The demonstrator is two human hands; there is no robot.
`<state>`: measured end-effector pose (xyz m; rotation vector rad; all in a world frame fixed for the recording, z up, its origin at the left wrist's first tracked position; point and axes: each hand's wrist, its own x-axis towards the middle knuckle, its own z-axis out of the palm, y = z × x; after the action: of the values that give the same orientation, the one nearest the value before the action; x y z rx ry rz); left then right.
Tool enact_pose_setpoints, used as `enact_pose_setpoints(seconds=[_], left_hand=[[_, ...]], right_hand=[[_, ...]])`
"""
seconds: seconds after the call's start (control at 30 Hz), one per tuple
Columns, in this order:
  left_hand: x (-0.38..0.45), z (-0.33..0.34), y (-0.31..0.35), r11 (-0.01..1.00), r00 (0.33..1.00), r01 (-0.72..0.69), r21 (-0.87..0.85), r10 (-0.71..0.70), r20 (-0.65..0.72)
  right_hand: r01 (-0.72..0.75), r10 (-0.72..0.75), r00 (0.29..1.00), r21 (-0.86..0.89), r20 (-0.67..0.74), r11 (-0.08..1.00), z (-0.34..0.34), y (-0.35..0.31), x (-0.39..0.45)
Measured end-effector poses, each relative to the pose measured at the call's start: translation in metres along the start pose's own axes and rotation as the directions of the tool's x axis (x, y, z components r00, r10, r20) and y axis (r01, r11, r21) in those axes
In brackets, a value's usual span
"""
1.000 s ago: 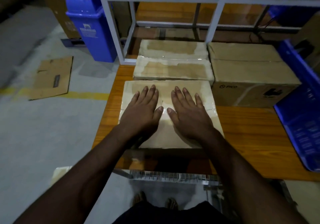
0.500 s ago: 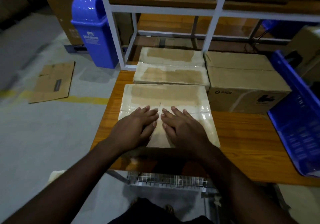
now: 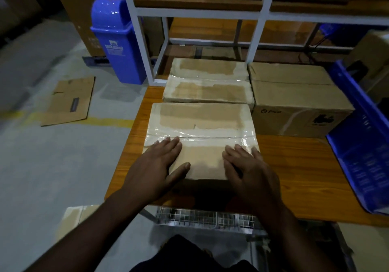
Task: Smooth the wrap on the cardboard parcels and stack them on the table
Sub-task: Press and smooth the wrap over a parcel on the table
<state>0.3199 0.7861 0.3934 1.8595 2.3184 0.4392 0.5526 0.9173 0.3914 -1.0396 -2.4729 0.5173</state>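
Here we note the wrapped parcel [image 3: 200,128] lying flat at the near left of the counter [image 3: 294,166], its near edge close to the counter's near edge, likely so the whole top face is within easy reach. Our left hand [image 3: 155,166] rests flat on the near left part of its top, fingers [image 3: 168,145] straight and close together, thumb spread toward the middle. Our right hand [image 3: 250,166] lies flat on the near right part, fingers loosely spread; neither hand grips anything. The hands sit well apart, with bare wrap between them. We judge that this placement presses the film outward toward the side edges.

A glossy ridge of film crosses the parcel just beyond the fingertips.

Behind it, two more wrapped parcels [image 3: 208,90] lie side by side, the near one touching our parcel. A plain brown box [image 3: 294,101] stands to their right. A blue crate [image 3: 362,141] leans at the far right of the counter; a blue bin [image 3: 117,44] stands on the floor to the left.

We judge stacking not yet begun for this parcel.
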Motion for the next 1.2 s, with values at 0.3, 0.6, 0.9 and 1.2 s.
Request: enact_pose_setpoints(seconds=[0.3,0.6,0.9,1.2], left_hand=[[0.047,-0.014,-0.007,0.999,0.989,0.035,0.013,-0.033,-0.146],[0.083,-0.013,-0.031,0.997,0.996,0.062,0.047,-0.059,-0.064],[0.049,-0.012,-0.037,0.694,0.871,0.391,-0.605,-0.492,-0.001],[-0.018,-0.025,-0.026,0.149,0.774,-0.132,-0.980,-0.603,-0.196]], right_hand=[[0.021,-0.015,0.999,-0.223,0.029,0.975,-0.018,-0.006,0.071],[0.027,0.013,0.995,-0.404,0.096,0.914,0.014,0.002,0.105],[-0.578,0.560,0.809,0.424,0.180,0.697,-0.006,0.033,0.077],[-0.048,0.479,0.872,0.957,-0.099,0.286,-0.049,0.013,-0.004]])
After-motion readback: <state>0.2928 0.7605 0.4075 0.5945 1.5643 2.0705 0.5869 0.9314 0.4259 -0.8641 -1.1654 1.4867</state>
